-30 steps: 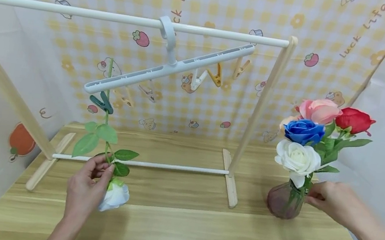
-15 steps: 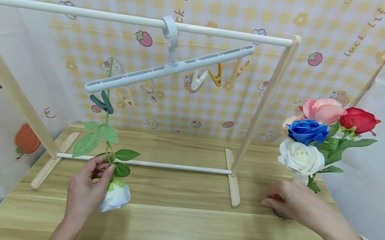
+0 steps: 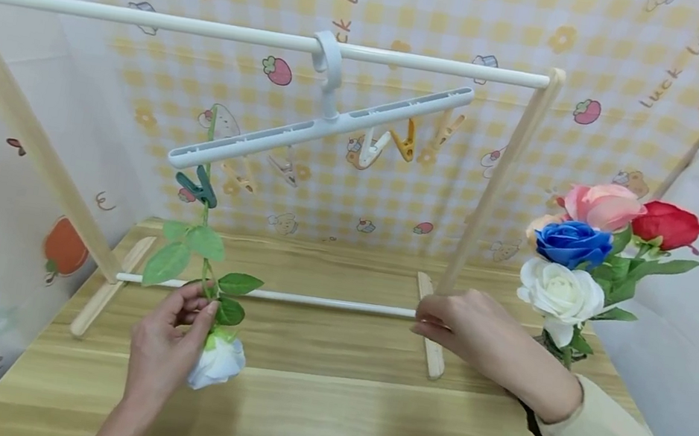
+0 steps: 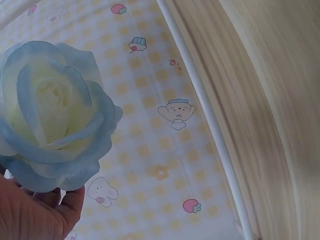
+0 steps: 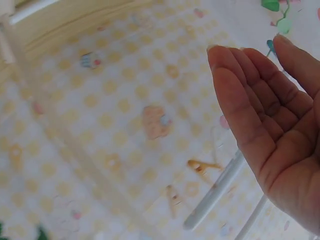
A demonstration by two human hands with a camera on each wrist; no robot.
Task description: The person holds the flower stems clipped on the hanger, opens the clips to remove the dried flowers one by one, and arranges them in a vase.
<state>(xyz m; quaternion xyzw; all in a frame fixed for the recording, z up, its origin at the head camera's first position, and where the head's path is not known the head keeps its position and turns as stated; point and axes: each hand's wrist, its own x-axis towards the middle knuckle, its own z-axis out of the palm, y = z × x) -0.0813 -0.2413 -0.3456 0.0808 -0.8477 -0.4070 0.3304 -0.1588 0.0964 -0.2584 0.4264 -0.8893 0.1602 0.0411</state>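
A pale blue-white artificial rose point(image 3: 219, 363) hangs head down, its stem held by a teal clip point(image 3: 209, 188) at the left end of a white hanger point(image 3: 336, 123). Just above the bloom, my left hand point(image 3: 162, 344) pinches the stem; in the left wrist view the bloom point(image 4: 52, 112) covers much of that hand. My right hand point(image 3: 484, 336) is in the air near the rack's right foot, holding nothing. The right wrist view shows that palm point(image 5: 280, 120) with its fingers loosely bent.
The hanger hooks over a rack's white top rail point(image 3: 427, 63). Spare clips, such as a yellow one point(image 3: 407, 141), hang from it. At right, white point(image 3: 560, 293), blue point(image 3: 572, 244), pink point(image 3: 604, 205) and red point(image 3: 668, 226) roses stand in a vase mostly hidden behind my right arm.
My right hand has left the vase's side and moved left across the table toward the rack. My left hand keeps its pinch on the stem. The head view has shifted slightly.
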